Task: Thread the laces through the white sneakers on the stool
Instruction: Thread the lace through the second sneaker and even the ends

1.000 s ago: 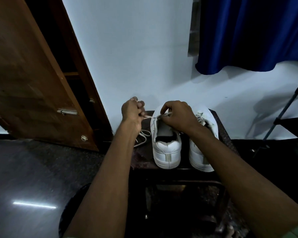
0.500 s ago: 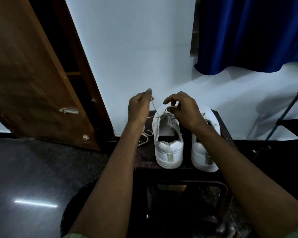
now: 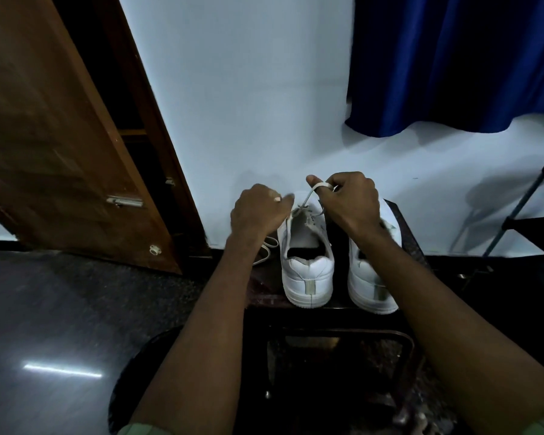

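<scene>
The right hand pinches the lace, drawn up off the left sneaker on the stool; the left hand is curled at that sneaker's edge, its grip hidden. A hard tug could tip the sneaker or pull the lace's loose end out of its eyelet

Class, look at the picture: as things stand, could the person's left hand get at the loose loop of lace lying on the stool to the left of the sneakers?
Probably yes. The left hand is just above and beside the loose lace on the stool, with nothing between them. But its fingers look busy at the left sneaker, so it would have to let go first.
</scene>
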A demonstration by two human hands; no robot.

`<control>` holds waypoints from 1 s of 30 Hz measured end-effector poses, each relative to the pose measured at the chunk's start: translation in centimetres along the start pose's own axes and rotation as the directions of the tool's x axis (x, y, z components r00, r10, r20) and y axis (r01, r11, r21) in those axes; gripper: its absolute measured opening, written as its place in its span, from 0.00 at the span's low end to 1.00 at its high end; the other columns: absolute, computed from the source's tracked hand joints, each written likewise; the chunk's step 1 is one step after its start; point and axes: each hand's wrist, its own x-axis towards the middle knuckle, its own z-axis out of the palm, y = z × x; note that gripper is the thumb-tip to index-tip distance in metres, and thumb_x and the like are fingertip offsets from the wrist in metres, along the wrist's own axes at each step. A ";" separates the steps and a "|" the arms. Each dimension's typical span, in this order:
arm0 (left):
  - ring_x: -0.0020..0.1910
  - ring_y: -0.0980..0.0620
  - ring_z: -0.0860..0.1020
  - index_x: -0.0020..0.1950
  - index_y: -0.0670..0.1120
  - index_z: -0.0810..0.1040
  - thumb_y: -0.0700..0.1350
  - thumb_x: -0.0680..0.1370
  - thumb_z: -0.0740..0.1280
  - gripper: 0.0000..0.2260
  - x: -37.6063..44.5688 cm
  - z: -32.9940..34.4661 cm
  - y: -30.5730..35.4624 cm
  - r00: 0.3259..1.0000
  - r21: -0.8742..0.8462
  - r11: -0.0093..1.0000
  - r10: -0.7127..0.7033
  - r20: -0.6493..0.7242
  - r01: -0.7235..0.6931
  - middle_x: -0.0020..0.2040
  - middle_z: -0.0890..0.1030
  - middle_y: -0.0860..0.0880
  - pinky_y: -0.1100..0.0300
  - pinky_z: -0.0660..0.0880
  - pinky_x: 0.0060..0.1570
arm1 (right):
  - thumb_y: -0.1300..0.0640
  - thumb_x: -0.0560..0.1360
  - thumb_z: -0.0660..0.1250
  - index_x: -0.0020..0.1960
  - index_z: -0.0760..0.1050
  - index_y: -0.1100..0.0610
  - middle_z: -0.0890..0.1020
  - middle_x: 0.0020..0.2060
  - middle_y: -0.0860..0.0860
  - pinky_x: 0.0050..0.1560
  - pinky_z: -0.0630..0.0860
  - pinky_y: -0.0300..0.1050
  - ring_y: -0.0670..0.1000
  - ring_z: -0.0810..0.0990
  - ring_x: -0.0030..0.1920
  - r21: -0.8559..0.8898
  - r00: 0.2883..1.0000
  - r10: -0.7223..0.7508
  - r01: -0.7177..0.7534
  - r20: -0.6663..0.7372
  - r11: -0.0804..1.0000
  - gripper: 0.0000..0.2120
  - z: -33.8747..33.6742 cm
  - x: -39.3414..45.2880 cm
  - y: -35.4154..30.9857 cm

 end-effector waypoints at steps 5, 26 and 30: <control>0.31 0.52 0.69 0.33 0.41 0.75 0.56 0.82 0.68 0.24 -0.2 -1.2 1.4 0.976 -0.760 0.650 -0.159 -0.146 -0.007 0.30 0.73 0.46 0.58 0.68 0.35 | 0.52 0.74 0.76 0.42 0.85 0.50 0.84 0.34 0.42 0.39 0.72 0.39 0.39 0.79 0.35 0.104 0.954 -0.209 0.191 0.214 0.976 0.04 0.2 -0.4 -0.6; 0.28 0.51 0.72 0.36 0.48 0.71 0.52 0.83 0.69 0.18 -0.4 -0.7 2.0 0.973 -0.904 0.384 -0.197 0.119 0.188 0.29 0.73 0.50 0.55 0.76 0.37 | 0.47 0.70 0.76 0.54 0.73 0.52 0.82 0.40 0.50 0.35 0.68 0.44 0.49 0.79 0.42 -0.045 0.857 -0.047 0.082 0.512 0.996 0.19 0.4 -1.1 -0.8; 0.40 0.47 0.75 0.41 0.47 0.73 0.57 0.82 0.66 0.16 0.0 1.2 0.6 0.999 -0.341 0.939 -0.029 0.029 0.038 0.36 0.76 0.52 0.56 0.69 0.43 | 0.48 0.73 0.73 0.53 0.73 0.56 0.79 0.43 0.51 0.33 0.66 0.44 0.47 0.76 0.40 -0.078 0.883 0.005 0.036 0.470 0.996 0.17 0.3 -1.0 -1.0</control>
